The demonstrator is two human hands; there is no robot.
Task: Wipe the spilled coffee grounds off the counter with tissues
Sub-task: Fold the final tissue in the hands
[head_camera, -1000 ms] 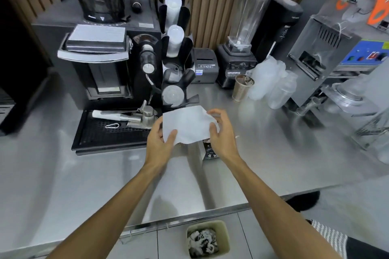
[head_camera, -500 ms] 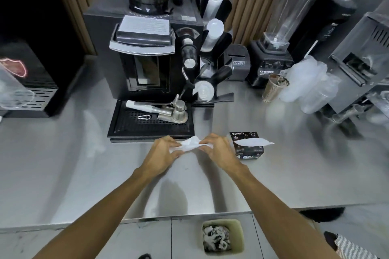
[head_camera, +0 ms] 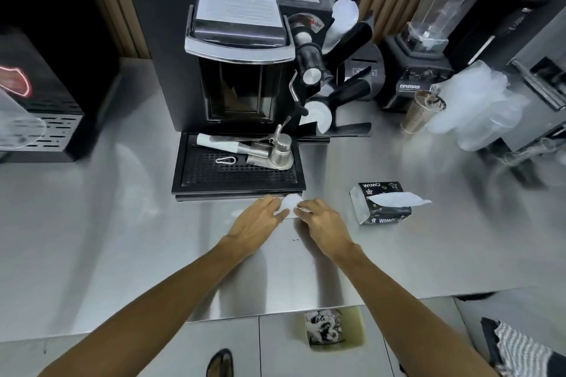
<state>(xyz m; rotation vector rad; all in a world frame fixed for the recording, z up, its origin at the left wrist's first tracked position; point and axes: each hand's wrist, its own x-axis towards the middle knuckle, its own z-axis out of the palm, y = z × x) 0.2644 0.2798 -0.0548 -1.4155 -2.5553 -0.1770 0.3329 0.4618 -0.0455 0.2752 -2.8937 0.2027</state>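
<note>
A folded white tissue (head_camera: 291, 204) lies on the steel counter (head_camera: 122, 239) just in front of the coffee machine's drip tray (head_camera: 237, 176). My left hand (head_camera: 260, 219) rests on the tissue's left side with fingers fairly straight, thumb on top of it. My right hand (head_camera: 325, 223) pinches its right edge with curled fingers. A few dark coffee specks (head_camera: 295, 240) sit on the counter between my wrists. The black tissue pack (head_camera: 382, 206) lies to the right with a sheet sticking out.
A portafilter and a tamper (head_camera: 278, 154) lie on the drip tray. A cup rack, a blender (head_camera: 413, 82), a metal cup (head_camera: 421, 112) and plastic containers stand behind. A black box (head_camera: 39, 119) is at left. A waste bin (head_camera: 333, 327) sits on the floor below the counter's edge.
The tissue, held up unfolded a second ago, has been folded small and brought down onto the counter before the drip tray. The view has tilted down and closer.
</note>
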